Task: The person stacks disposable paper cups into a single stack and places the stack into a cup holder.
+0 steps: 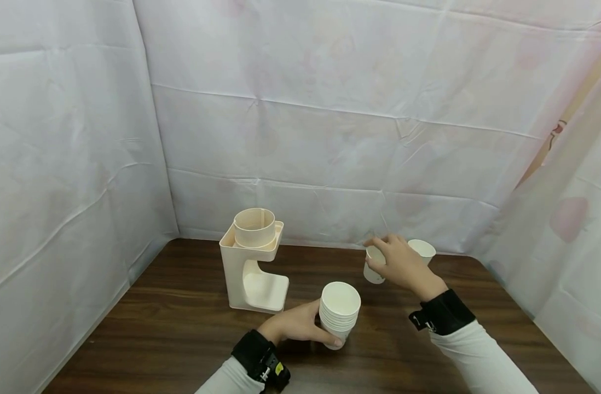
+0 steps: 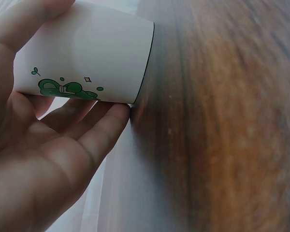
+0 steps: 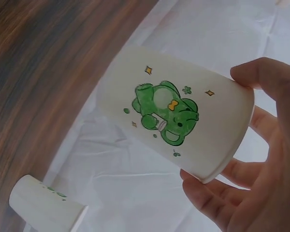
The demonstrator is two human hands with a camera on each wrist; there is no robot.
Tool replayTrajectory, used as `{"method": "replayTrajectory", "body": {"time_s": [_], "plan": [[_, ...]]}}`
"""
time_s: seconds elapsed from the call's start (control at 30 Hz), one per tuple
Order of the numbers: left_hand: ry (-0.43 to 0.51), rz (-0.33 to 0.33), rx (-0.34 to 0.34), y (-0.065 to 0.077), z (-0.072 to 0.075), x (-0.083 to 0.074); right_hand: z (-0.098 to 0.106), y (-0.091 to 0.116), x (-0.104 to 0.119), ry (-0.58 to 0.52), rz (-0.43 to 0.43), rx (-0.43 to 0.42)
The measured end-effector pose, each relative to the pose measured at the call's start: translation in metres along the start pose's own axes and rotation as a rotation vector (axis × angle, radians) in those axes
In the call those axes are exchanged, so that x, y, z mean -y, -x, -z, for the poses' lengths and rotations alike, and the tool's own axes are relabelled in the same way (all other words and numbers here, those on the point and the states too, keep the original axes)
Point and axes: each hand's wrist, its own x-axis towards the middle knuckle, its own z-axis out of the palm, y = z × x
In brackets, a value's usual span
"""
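Note:
My left hand [image 1: 300, 324] grips a stack of white paper cups [image 1: 339, 312] low on its side, thumb and fingers around it, mouths up. In the left wrist view the lowest cup [image 2: 94, 53] shows a green print, its base right at the wooden surface. Farther back on the right, my right hand [image 1: 398, 261] pinches a single paper cup [image 3: 174, 108] by its rim, between thumb and fingers. A green cartoon bear is printed on that cup. Beside this hand stands another white paper cup [image 1: 421, 250], partly hidden behind it in the head view.
A cream plastic stand [image 1: 237, 279] with a round open tube [image 1: 254, 236] on top and a flat foot stands left of the stack. The dark wooden table [image 1: 182, 317] is bordered by white cloth [image 1: 300, 142] at the back and sides.

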Motion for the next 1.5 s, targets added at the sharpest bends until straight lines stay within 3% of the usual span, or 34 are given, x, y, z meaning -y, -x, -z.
{"method": "replayTrajectory", "body": {"time_s": [0.77,1.2,1.5], "plan": [[0.01,-0.017,0.011,-0.001,0.0,0.001,0.053,0.032,0.043,0.036,0.162,-0.117],[0.033,-0.029,0.042,-0.003,0.0,0.005,0.073,0.043,0.065,-0.044,0.238,-0.129],[0.047,-0.047,0.066,-0.002,0.001,0.001,0.081,0.047,0.081,-0.079,0.356,-0.173]]}}
